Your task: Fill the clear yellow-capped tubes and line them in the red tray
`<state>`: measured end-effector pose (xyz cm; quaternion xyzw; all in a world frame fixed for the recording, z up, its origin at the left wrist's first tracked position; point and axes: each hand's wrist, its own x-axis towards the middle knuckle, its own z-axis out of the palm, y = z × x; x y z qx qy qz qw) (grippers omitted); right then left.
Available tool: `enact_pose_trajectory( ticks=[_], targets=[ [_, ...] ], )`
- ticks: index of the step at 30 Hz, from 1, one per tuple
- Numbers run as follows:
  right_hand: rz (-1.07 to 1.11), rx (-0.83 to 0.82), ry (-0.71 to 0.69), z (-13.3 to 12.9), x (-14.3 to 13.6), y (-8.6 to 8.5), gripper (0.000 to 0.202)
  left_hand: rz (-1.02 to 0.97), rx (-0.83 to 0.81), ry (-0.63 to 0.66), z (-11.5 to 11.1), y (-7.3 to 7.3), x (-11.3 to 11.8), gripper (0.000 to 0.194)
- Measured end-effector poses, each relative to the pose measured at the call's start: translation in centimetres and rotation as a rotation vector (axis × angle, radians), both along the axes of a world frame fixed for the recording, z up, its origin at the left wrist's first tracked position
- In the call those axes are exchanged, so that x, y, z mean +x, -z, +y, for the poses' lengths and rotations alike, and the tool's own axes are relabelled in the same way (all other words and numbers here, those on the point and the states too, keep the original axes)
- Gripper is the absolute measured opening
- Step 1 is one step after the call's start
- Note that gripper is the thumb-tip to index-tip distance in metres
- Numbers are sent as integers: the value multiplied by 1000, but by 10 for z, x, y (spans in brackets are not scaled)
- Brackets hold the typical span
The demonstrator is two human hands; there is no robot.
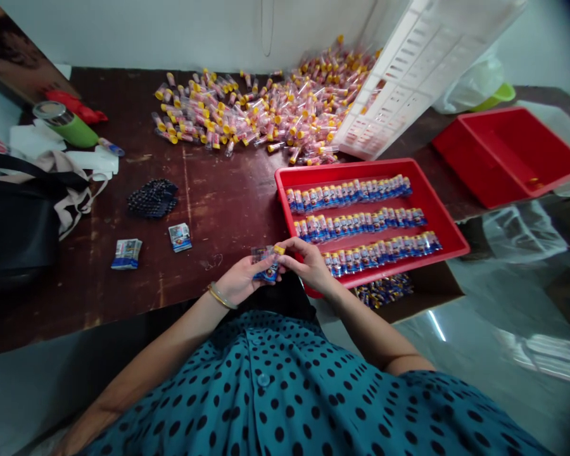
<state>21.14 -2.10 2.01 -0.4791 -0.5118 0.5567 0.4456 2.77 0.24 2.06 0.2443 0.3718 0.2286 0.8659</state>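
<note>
My left hand (244, 277), with a gold bangle at the wrist, grips a small blue printed packet (266, 271) in front of my body. At the packet's top, my right hand (310, 261) pinches a small tube with a yellow cap (278, 249). How far the tube sits inside the packet is hidden by my fingers. Just right of my hands is a red tray (351, 225) with three rows of yellow-capped tubes in blue packets (361, 223). Two small stacks of flat packets, one nearer (180, 237) and one farther left (126, 254), lie on the table.
A large heap of clear yellow-capped tubes (266, 114) covers the table's back. A white perforated basket (408, 69) stands tilted beside it. Farther right is a red bin (484, 158); below the tray, a cardboard box (432, 291). Dark checked cloth (152, 198), a green tumbler (71, 125) and a black bag (16, 221) lie left.
</note>
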Motion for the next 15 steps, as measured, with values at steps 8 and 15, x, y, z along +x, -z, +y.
enact_pose_trajectory(
  ticks=[8,15],
  targets=[
    [26,70,118,-10,3,2,25,38,153,-48,-3,-5,15,35],
    [-23,54,116,-9,12,12,25,65,164,-40,-3,-6,19,37]
  ],
)
